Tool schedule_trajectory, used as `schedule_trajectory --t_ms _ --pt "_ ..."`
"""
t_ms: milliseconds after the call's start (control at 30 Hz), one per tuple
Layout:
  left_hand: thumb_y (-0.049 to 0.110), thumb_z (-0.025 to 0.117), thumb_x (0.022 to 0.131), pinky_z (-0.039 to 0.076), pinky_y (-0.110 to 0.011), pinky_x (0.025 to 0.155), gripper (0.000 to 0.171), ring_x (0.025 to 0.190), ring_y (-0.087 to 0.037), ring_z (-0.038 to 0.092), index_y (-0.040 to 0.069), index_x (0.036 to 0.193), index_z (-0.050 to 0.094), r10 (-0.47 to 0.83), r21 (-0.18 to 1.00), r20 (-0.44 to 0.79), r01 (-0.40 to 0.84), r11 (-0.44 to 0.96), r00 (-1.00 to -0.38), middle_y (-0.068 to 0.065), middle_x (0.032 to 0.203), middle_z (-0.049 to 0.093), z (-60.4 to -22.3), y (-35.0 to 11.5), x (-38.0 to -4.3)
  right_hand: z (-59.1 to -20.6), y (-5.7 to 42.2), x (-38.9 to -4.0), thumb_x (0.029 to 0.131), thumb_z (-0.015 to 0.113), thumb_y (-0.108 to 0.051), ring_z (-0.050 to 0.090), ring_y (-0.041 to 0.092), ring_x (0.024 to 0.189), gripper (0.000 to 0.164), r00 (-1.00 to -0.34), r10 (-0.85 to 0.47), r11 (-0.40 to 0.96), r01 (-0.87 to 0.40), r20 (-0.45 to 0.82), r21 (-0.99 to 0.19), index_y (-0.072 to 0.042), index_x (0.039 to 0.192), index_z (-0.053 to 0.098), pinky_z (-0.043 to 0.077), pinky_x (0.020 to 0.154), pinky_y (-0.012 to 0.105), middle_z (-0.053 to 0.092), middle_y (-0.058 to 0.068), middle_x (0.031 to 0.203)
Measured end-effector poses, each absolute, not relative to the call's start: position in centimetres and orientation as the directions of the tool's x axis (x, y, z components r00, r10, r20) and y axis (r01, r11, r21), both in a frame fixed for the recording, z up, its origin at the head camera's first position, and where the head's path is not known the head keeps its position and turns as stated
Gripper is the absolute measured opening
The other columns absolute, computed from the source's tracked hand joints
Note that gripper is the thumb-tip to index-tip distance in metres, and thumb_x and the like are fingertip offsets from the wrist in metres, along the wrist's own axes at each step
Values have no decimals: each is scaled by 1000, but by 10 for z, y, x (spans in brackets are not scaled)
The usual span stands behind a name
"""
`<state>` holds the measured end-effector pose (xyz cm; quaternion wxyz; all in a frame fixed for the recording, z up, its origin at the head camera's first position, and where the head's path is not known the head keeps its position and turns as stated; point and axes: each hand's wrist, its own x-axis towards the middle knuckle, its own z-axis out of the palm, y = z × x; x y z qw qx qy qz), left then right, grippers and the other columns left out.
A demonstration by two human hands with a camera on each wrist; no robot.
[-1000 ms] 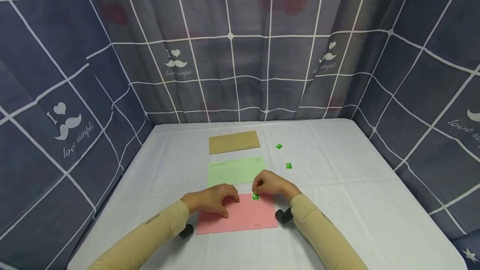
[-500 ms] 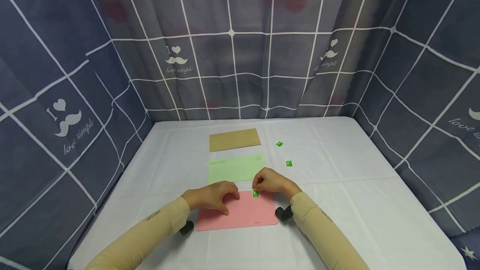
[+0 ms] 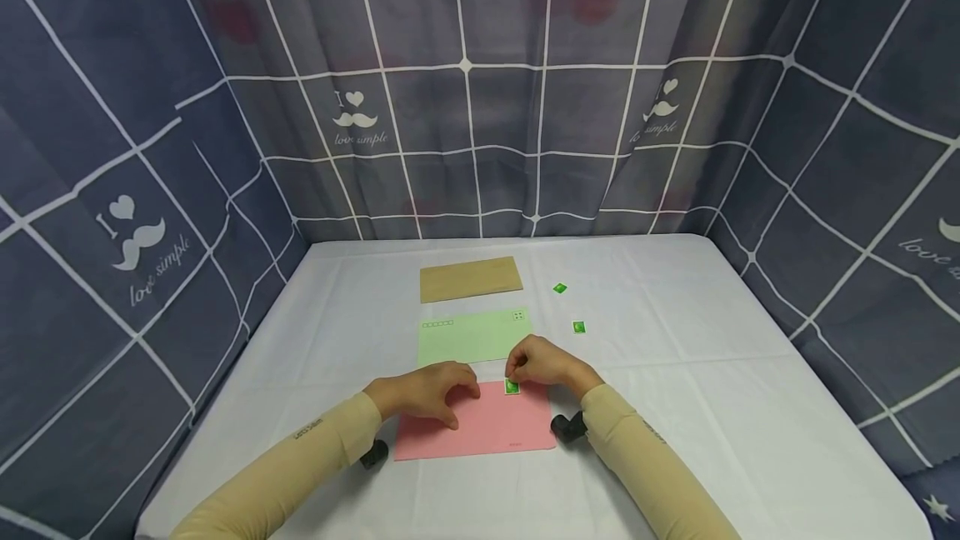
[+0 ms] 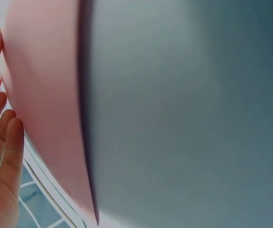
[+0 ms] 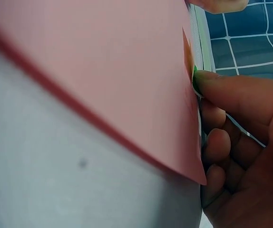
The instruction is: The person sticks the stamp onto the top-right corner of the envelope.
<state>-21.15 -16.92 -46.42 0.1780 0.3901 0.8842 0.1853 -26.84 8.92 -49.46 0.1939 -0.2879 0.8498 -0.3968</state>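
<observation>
Three envelopes lie in a column on the white worktop point(image 3: 735, 415): pink point(image 3: 487, 427) nearest the person, green point(image 3: 468, 340) beyond it, brown point(image 3: 471, 280) farthest; whether they contain anything, I cannot tell. The left hand point(image 3: 431, 394) rests on the pink envelope's left part, thumb spread from the fingers, gripping nothing. The right hand point(image 3: 546, 362) pinches a green stamp point(image 3: 512, 388) at the pink envelope's far edge, toward its right corner. Two loose stamps point(image 3: 579, 327) point(image 3: 560, 288) lie to the right of the other envelopes, apart from each other. Worktop extends on both sides, up to a checked curtain point(image 3: 502, 115). The right wrist view shows what the head view hides: the thumb point(image 5: 222, 88) against the stamp, the lower fingers curled.
</observation>
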Motion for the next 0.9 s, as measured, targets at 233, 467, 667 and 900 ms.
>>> schedule_trajectory --t_ms 233,467,667,900 --pt "12 88 73 45 -30 108 50 120 -15 56 12 118 67 755 462 -165 627 628 -634 2 124 62 -463 -170 -212 -493 89 -270 83 74 1 53 7 67 10 -762 -641 528 -346 -96 -776 -8 81 76 46 62 21 70 -4 75" --pt "12 88 72 46 -32 107 50 119 -17 56 10 117 67 768 472 -147 638 609 -624 0 123 63 -466 -171 -213 -492 91 -269 84 74 -1 54 7 68 6 -759 -644 532 -351 -99 -770 -6 84 77 46 62 21 71 -3 77" --pt "12 87 73 45 -31 107 49 119 -14 56 11 118 67 761 485 -164 620 617 -628 2 124 62 -466 -170 -211 -492 91 -266 84 74 0 53 7 68 5 -757 -645 525 -340 -104 -780 -4 86 77 45 62 20 70 -3 77" --pt "11 86 74 47 -33 106 48 118 -17 56 9 117 66 783 473 -130 656 588 -608 -1 123 62 -469 -172 -211 -492 91 -266 84 73 2 52 8 67 8 -748 -659 495 -351 -79 -795 -5 82 76 45 61 20 71 1 77"
